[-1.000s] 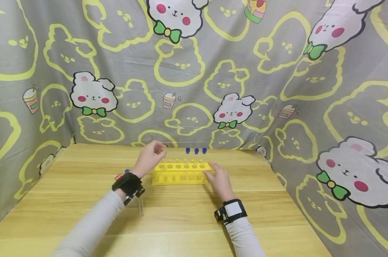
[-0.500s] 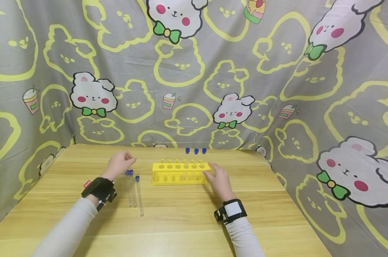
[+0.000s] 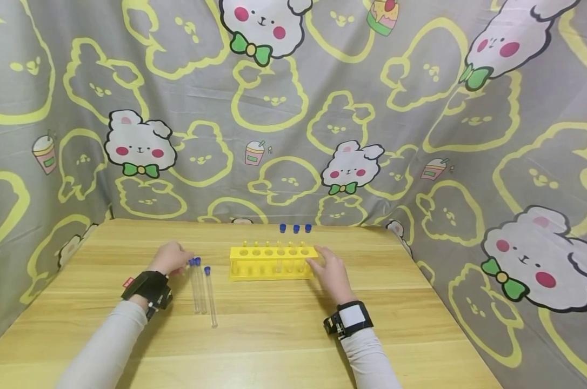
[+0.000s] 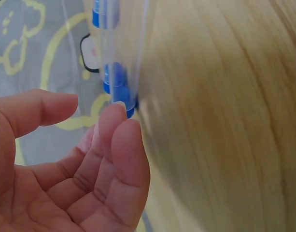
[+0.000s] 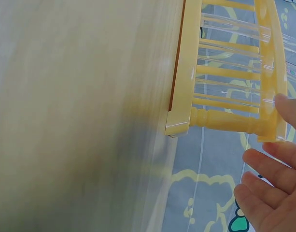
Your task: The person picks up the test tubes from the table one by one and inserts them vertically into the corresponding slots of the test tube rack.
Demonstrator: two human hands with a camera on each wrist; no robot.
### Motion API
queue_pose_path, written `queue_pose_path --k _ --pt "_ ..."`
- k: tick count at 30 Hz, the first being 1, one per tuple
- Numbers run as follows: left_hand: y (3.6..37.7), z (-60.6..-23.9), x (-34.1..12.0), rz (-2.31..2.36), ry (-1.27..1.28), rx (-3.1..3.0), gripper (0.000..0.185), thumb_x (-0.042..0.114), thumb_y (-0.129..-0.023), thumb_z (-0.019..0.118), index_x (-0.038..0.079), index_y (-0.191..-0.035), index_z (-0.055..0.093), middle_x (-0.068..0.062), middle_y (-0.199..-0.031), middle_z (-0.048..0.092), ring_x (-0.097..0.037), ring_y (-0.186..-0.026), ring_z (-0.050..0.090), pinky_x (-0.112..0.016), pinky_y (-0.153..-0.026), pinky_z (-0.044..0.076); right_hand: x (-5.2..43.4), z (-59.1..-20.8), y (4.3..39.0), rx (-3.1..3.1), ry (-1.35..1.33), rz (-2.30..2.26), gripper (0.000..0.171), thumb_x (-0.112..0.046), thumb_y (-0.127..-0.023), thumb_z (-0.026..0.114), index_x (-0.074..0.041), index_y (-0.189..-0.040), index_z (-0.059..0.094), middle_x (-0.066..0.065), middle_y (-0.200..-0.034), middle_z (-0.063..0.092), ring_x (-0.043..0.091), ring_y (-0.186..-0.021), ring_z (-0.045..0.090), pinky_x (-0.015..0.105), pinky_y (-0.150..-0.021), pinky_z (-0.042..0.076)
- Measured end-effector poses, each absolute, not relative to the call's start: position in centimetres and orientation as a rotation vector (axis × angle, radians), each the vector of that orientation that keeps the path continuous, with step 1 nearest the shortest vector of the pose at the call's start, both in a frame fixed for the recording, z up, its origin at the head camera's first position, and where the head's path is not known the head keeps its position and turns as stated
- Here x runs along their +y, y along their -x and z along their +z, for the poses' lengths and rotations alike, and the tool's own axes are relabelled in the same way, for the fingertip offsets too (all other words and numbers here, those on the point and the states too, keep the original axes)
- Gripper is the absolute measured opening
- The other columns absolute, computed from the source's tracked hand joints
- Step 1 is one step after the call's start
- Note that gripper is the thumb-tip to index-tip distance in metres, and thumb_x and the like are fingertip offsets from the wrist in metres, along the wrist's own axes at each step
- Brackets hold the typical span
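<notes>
Three clear test tubes [image 3: 211,297] with blue caps lie side by side on the table, left of centre. Beside their capped ends is my left hand [image 3: 171,258]. In the left wrist view its thumb and fingers are apart and loosely bent, with the fingertips in front of the blue caps [image 4: 114,77]; whether they touch is unclear. A yellow test tube rack [image 3: 261,258] stands upright at the middle. My right hand [image 3: 333,275] holds the rack's right end between thumb and index finger; its other fingers are loosely spread. Clear tubes [image 5: 230,86] stand in the rack's right-hand holes.
Three loose blue caps [image 3: 295,228] stand in a row behind the rack, near the table's back edge. A patterned grey curtain [image 3: 274,135] encloses the wooden table [image 3: 274,346] at the back and sides.
My left hand has moved from the rack's left end leftward, then lowered to the capped ends of the lying tubes. My right hand has stayed on the rack.
</notes>
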State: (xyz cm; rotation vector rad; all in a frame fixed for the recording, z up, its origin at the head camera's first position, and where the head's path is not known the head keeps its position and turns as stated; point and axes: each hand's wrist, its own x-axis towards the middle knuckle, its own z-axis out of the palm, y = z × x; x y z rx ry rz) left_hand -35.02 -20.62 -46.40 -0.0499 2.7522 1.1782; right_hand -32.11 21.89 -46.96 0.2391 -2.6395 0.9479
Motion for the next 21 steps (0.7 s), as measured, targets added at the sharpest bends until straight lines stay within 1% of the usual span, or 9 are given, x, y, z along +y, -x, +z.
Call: queue_pose_path --k 2,4,9,15,21 --pt "35.2 -46.7 -20.7 1.184 0.055 2.755 0.033 0.022 -0.09 0.056 0.01 -0.06 0.054 -0.001 -0.05 0.057 -0.011 -0.042 0.053 -0.025 -0.046 0.049 21.8 -46.9 32.1 -2.638 -0.232 0.952 0.054 -0.033 -0.09 0.067 -0.004 -0.134 0.055 0.021 -0.139 0.055 0.039 -0.135 0.046 0.051 -0.111 0.037" --pt "35.4 -47.0 -20.8 1.19 0.071 2.75 0.033 0.022 -0.089 0.058 0.007 -0.06 0.056 -0.002 -0.049 0.058 -0.012 -0.041 0.054 -0.026 -0.046 0.05 21.8 -46.9 32.1 -2.639 -0.231 0.958 0.054 -0.032 -0.09 0.067 -0.004 -0.134 0.055 0.021 -0.139 0.055 0.039 -0.135 0.045 0.052 -0.111 0.037" --pt "35.4 -47.5 -20.8 1.186 0.103 2.72 0.03 0.022 -0.087 0.058 0.003 -0.064 0.059 -0.001 -0.047 0.056 -0.012 -0.04 0.053 -0.024 -0.043 0.048 21.8 -46.8 32.1 -2.646 -0.23 0.972 0.055 -0.033 -0.09 0.067 -0.004 -0.135 0.054 0.022 -0.14 0.054 0.039 -0.136 0.044 0.052 -0.112 0.036" --pt "35.2 -47.6 -20.6 1.21 0.132 2.683 0.027 0.021 -0.086 0.057 0.001 -0.068 0.057 0.0 -0.047 0.053 -0.012 -0.042 0.051 -0.024 -0.042 0.046 21.8 -46.9 32.1 -2.65 -0.227 0.954 0.054 -0.033 -0.09 0.066 -0.003 -0.134 0.055 0.022 -0.139 0.054 0.039 -0.135 0.045 0.051 -0.112 0.037" --pt "35.4 -47.9 -20.4 1.209 0.143 2.695 0.026 0.021 -0.085 0.06 0.001 -0.067 0.059 0.001 -0.046 0.053 -0.011 -0.041 0.052 -0.024 -0.042 0.047 21.8 -47.0 32.2 -2.647 -0.225 0.945 0.054 -0.033 -0.09 0.067 -0.003 -0.134 0.056 0.022 -0.139 0.054 0.039 -0.135 0.046 0.051 -0.111 0.037"
